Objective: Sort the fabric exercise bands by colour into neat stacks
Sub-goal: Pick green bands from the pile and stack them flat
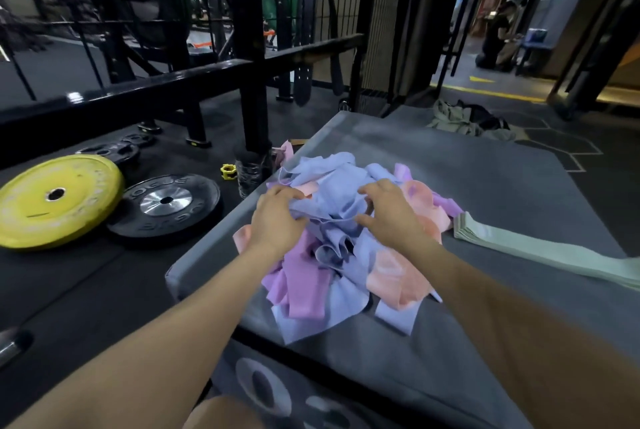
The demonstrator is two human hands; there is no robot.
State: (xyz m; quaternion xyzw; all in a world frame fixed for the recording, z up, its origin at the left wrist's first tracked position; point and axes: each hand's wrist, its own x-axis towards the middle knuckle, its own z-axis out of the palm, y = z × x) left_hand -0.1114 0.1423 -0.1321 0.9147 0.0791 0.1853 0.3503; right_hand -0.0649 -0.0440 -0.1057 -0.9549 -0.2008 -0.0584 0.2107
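A jumbled heap of fabric bands lies on a grey padded box (pixel 485 193): lavender-blue bands (pixel 332 186) on top, purple bands (pixel 304 283) at the near left, pink bands (pixel 394 279) at the right. My left hand (pixel 277 217) grips a fold of a lavender-blue band at the heap's left side. My right hand (pixel 388 210) has its curled fingers and thumb on the same lavender-blue fabric at the heap's top. A neat stack of pale green bands (pixel 519 245) lies flat to the right of the heap.
On the black floor to the left lie a yellow weight plate (pixel 55 200), a black plate (pixel 166 206) and a yellow collar (pixel 228 172). A black rack (pixel 249 47) stands behind. Clothing (pixel 464 120) lies beyond the box. A person (pixel 498 37) crouches far right.
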